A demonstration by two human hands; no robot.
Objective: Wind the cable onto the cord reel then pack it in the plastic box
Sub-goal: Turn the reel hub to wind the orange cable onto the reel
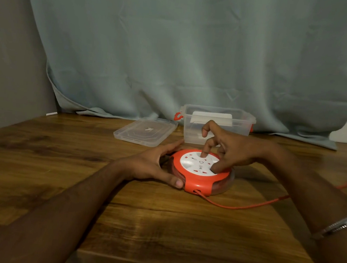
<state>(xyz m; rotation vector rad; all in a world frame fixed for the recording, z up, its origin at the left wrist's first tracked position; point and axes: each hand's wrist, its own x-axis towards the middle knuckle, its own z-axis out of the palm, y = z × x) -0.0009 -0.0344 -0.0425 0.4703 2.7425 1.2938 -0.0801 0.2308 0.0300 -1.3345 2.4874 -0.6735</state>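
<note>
Near the bench's middle, the left hand [152,165] clasps the cord reel [201,172] by its rim while right hand [228,151] fingertips press its white face, so the loose cable [246,206] trailing toward the right edge could snag and jerk the reel askew

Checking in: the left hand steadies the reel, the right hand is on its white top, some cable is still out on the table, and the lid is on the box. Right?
Not quite. The head view shows the lid off, lying flat on the table left of the open box. The rest holds: left hand steadies the reel, right hand on its white top, cable still out.
</note>
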